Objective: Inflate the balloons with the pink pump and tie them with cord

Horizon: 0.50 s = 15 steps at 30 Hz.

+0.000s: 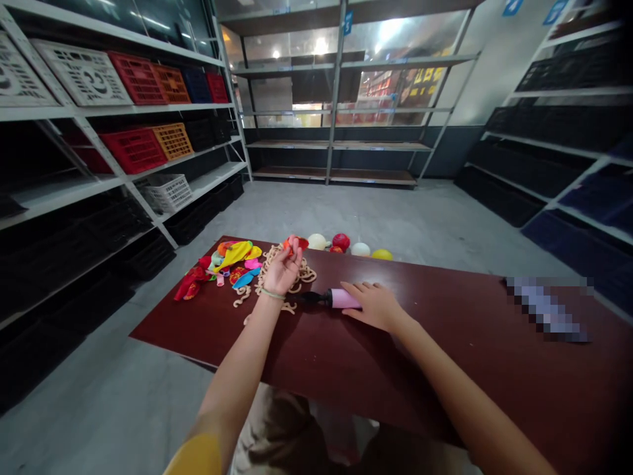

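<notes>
One red balloon (302,243) was pinched in the left hand (283,268), beyond the pump (345,299). The pump, gripped by the right hand (378,305), seemed best kept steady.

Pink-and-black pump (341,299) lying sideways on the tabletop (484,310), black end leftward, red balloon (303,243) held up

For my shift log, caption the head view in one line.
Left hand holds a red balloon; right hand holds a pink pump on the table.
</notes>
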Available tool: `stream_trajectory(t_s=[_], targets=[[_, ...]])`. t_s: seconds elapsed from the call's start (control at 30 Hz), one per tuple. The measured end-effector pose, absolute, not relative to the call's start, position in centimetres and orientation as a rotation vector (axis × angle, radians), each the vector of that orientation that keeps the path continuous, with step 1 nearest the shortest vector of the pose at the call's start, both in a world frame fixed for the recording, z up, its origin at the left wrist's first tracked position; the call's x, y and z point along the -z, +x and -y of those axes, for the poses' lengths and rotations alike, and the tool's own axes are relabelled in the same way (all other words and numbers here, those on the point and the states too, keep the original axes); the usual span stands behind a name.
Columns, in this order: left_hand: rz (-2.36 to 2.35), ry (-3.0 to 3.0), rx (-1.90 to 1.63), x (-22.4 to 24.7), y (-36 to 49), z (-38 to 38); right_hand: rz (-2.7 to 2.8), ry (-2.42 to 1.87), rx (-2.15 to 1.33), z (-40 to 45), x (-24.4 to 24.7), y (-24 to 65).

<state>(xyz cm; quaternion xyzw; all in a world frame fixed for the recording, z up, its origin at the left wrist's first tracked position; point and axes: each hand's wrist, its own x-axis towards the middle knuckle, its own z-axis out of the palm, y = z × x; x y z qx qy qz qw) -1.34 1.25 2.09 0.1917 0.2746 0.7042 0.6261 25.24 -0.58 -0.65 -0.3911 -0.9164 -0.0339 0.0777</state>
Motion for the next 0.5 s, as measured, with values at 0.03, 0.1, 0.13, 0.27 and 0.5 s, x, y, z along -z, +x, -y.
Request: stream_trajectory(t_s=[0.03,0.1,0.13,0.27,0.5], targets=[[-0.616,0.43,-1.616,-1.8,-0.9,-1.4,2.728,-1.193,0.099,0.6,0.8,25.7],[-0.615,0.417,-1.553,-1.2,-0.2,-1.6,2.7,-1.214,0.085,0.6,1.0,26.3],[-0.627,0.409,-1.513,-1.0,-0.1,-1.5,2.69,-1.217,0.078,0.6,1.1,26.5],[-0.691,0.372,-1.486,-0.4,-0.1,-1.2,2.641,-1.254,0.089,0.4,1.2,27.9],[-0.824,0.407,-1.712,-0.2,-0.5,-1.0,2.441,-1.313,0.267,-0.4,1.0,29.9]])
